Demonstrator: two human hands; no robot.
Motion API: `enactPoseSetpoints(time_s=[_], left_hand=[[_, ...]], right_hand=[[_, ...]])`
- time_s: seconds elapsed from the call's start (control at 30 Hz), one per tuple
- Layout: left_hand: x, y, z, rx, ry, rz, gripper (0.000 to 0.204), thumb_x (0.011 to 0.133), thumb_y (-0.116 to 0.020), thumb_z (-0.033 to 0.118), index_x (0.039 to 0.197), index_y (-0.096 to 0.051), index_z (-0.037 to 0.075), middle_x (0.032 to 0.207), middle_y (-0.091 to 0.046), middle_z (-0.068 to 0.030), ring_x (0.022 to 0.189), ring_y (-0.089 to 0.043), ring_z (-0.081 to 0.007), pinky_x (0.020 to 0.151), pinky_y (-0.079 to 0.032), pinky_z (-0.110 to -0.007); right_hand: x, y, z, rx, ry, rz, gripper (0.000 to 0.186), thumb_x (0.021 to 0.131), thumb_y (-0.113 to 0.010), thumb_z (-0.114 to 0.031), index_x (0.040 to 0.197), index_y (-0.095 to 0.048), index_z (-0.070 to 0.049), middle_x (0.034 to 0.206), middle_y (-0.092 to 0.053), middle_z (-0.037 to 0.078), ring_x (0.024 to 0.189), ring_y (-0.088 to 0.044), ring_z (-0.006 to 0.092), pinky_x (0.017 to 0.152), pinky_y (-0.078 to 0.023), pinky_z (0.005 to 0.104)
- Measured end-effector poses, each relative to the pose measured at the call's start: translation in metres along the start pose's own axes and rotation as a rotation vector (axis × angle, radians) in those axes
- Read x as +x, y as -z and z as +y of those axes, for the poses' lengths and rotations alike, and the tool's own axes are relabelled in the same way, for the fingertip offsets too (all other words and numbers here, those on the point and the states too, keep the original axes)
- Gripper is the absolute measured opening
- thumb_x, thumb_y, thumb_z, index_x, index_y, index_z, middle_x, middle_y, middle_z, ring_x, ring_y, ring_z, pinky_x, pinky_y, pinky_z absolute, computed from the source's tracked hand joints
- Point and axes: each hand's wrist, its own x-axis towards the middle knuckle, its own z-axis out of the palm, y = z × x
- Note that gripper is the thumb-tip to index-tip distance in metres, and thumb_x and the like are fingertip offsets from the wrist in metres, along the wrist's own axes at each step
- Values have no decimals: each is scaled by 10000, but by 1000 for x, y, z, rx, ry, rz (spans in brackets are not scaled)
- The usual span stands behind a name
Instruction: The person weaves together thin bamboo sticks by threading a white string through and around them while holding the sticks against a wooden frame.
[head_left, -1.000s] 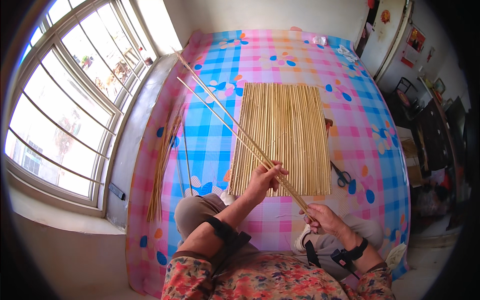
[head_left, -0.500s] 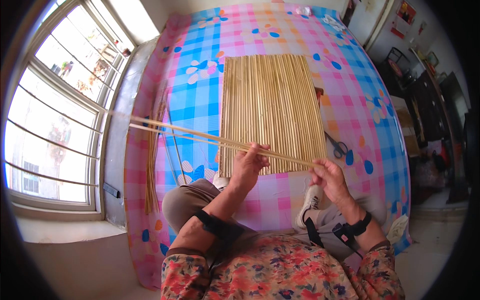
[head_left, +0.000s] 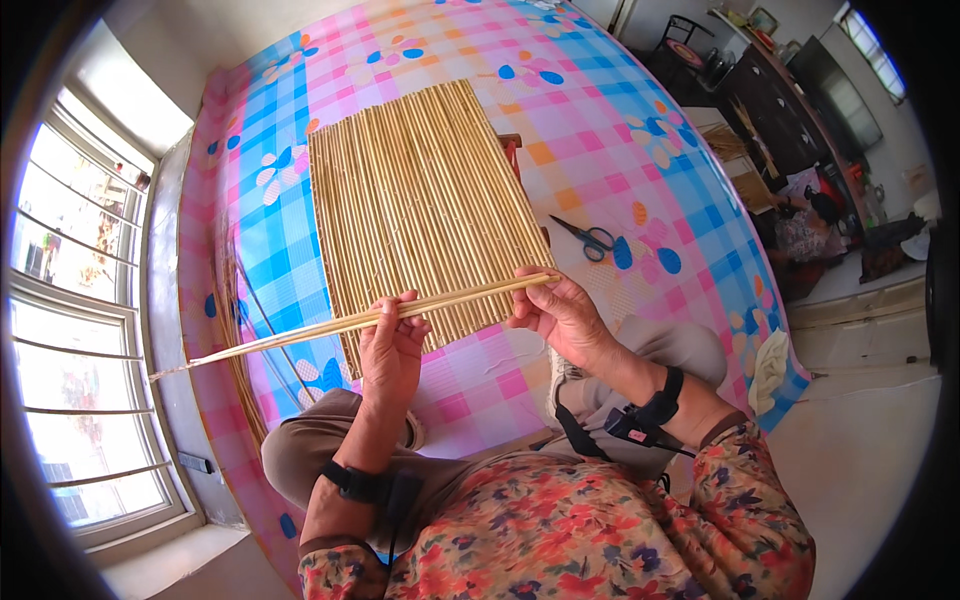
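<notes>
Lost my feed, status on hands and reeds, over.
Left hand and right hand both gripping long reeds, held level over woven mat. Scissors lie beside mat, clear of hands.

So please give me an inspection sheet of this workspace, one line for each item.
Surface: checked pink and blue cloth with flower prints, spread flat.
Job's things: thin pale sticks held across both hands; woven stick mat lying flat beyond them.
Clutter: scissors right of the mat; loose sticks along the cloth's left edge.
Hands: left hand and right hand both grip the sticks.
Cables: nothing seen; black wrist bands only.
Surroundings: window at left; dark furniture at right.
</notes>
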Motion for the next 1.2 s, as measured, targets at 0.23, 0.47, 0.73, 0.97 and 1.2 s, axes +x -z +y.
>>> enactPoseSetpoints(time_s=[0.23, 0.47, 0.73, 0.97, 1.2], left_hand=[[-8, 1, -3, 19, 42, -65, 119, 981, -563, 190, 1040, -581, 89, 1085, -644, -106, 789, -618, -149, 710, -545, -297], [-1, 2, -33, -56, 98, -78, 83, 978, -556, 178, 1022, -567, 108, 1169, -626, -124, 883, -662, -175, 777, -563, -310], [-3, 6, -34, -116, 96, -119, 128, 992, -530, 186, 1069, -530, 84, 1194, -619, -143, 890, -666, -182, 791, -570, -330], [-6, 5, -35, -81, 80, -82, 151, 977, -561, 200, 1065, -549, 78, 1150, -645, -134, 890, -671, -168, 788, -568, -322], [-5, -2, -39, -49, 77, -84, 180, 971, -567, 191, 1098, -583, 65, 1093, -653, -128, 935, -659, -193, 805, -557, -331]], right_hand=[[11, -8, 3, -11, 16, 151, 209, 932, -638, -228, 1055, -567, -74, 750, -601, 23, 664, -622, 132, 657, -576, 347], [1, 19, -5, -74, 31, 181, 162, 953, -594, -180, 1076, -574, -77, 806, -596, 20, 727, -602, 122, 666, -564, 336], [2, 14, -8, -125, 35, 120, 179, 970, -571, -214, 1082, -570, -73, 855, -587, 26, 767, -597, 118, 717, -574, 313], [3, 16, -8, -173, 23, 205, 186, 941, -621, -209, 1056, -578, -70, 872, -616, 39, 774, -635, 146, 702, -584, 325], [4, 33, -10, -161, 24, 213, 164, 936, -629, -197, 1032, -588, -70, 884, -639, 43, 768, -653, 151, 699, -586, 320]])
